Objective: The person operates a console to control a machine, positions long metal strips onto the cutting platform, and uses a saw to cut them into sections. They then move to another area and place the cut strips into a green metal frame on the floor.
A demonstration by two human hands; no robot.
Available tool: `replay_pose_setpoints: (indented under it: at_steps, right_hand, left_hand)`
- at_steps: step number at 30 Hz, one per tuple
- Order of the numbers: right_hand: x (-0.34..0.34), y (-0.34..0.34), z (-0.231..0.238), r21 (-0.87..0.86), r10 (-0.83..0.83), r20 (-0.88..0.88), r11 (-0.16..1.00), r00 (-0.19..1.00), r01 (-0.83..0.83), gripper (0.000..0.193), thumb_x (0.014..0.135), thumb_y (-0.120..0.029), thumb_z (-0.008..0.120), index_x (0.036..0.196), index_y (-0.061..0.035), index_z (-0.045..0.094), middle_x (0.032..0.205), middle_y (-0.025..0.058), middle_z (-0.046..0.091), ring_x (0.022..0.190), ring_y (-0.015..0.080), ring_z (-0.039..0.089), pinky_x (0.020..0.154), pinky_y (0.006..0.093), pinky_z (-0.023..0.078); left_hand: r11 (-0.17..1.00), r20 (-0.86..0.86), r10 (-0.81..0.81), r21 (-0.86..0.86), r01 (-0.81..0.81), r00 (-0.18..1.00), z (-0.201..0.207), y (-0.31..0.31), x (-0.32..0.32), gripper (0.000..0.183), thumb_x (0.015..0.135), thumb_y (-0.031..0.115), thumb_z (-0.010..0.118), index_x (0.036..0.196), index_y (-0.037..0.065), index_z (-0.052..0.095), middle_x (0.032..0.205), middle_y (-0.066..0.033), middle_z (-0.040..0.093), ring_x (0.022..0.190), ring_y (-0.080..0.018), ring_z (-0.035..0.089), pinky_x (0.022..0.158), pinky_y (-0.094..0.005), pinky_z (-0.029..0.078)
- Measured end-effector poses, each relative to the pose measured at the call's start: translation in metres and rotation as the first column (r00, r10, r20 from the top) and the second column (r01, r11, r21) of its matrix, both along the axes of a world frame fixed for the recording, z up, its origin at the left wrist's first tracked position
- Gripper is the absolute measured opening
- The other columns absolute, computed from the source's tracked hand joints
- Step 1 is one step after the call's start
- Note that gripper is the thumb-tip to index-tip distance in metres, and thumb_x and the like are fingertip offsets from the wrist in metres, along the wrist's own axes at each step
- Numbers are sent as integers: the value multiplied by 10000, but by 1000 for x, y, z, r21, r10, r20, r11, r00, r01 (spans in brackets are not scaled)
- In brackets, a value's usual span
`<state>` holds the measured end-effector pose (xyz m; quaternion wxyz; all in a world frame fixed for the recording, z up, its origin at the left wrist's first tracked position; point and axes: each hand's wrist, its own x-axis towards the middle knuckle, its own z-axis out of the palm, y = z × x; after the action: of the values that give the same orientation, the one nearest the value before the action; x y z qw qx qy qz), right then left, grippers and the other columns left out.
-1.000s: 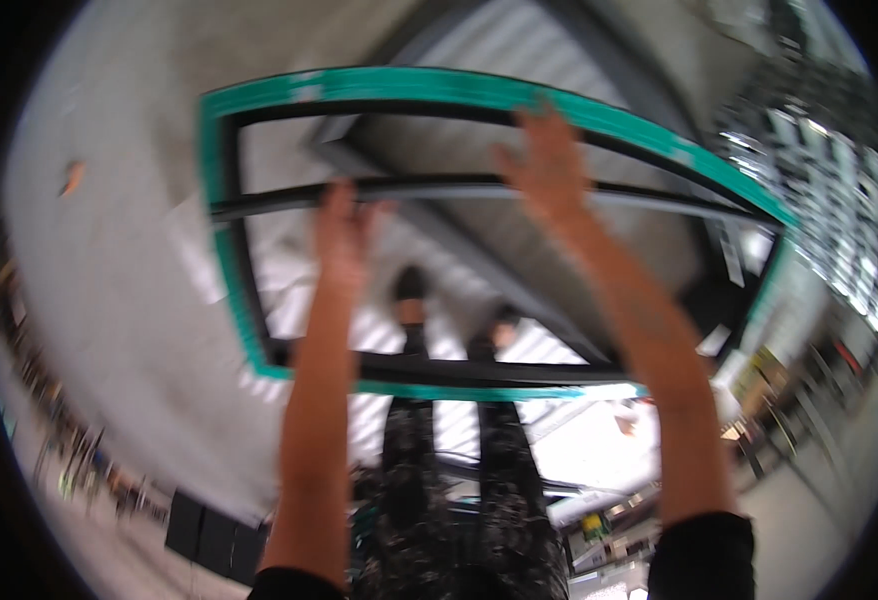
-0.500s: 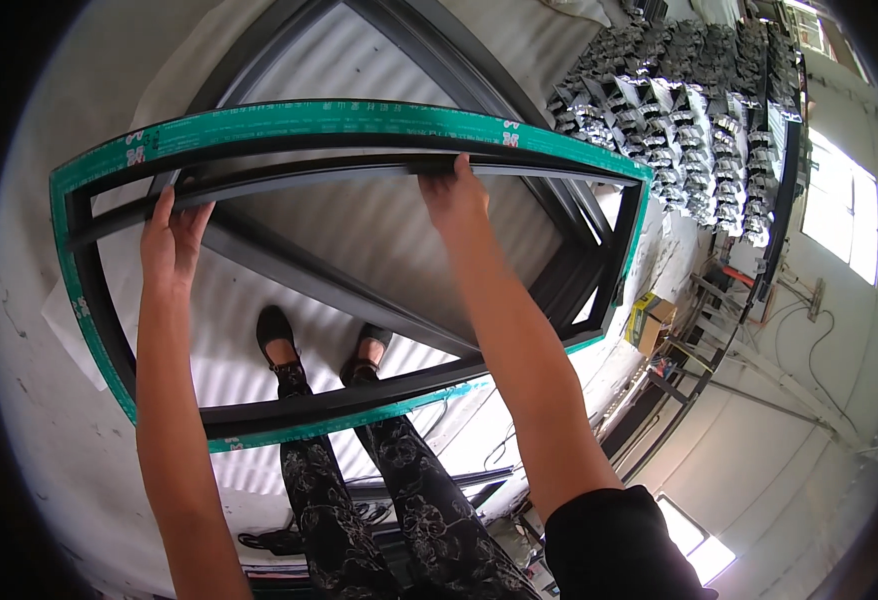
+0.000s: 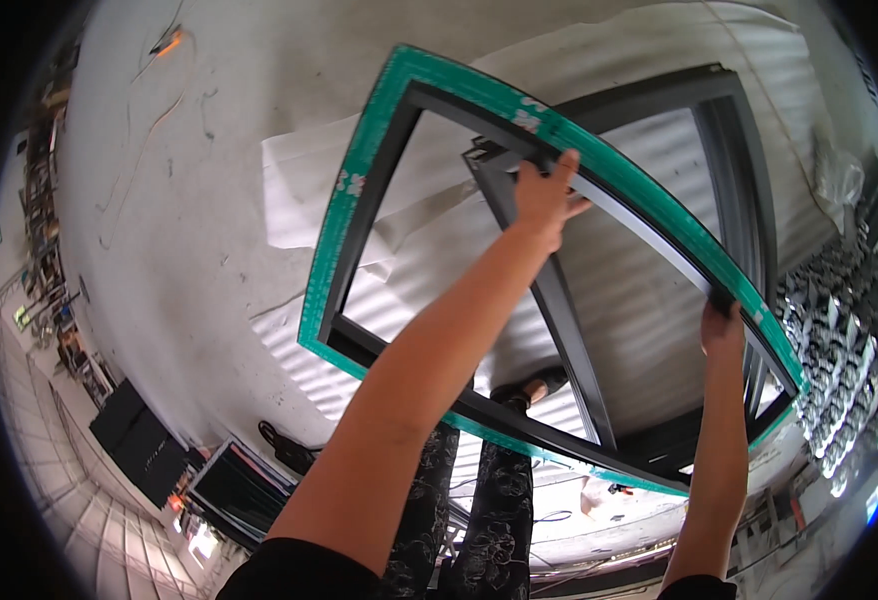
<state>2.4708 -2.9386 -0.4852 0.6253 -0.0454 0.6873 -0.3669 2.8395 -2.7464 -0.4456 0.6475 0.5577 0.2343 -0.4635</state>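
The green-taped frame (image 3: 629, 188) is positioned, tilted, above a dark grey frame (image 3: 741, 165). The left hand (image 3: 547, 200), partly open with fingers spread, contacts its far side; the right hand (image 3: 724, 328) curls farther right along that side. Grip closure cannot be determined.

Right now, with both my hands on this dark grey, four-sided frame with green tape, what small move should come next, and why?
I'd perhaps slide your left hand along the frame toward its far-left corner: that hand sits near the far side's middle, your right hand near its right end, leaving that corner unheld.
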Motion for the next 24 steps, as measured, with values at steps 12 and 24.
replay_pose_setpoints:
  at_steps: [12, 24]
  right_hand:
    - [-45, -16, -17, 15, 227, -70, 974, 971, -226, 351, 962, -352, 617, 1166, -66, 615, 1108, 81, 666, 972, 218, 638, 815, 288, 557]
    - [-66, -42, -33, 75, 315, -106, 948, 943, -308, 374, 1002, -379, 530, 1172, -57, 614, 1090, 89, 664, 962, 220, 627, 799, 301, 546]
  left_hand:
    - [999, 50, 42, 4, -43, 998, 6, -12, -1, 474, 906, 312, 697, 1197, 53, 427, 1103, -105, 580, 884, -260, 671, 711, -409, 631]
    - [1000, 28, 19, 23, -19, 999, 9, -6, 4, 517, 903, 255, 684, 1313, 89, 417, 1180, -98, 587, 914, -264, 647, 731, -416, 614]
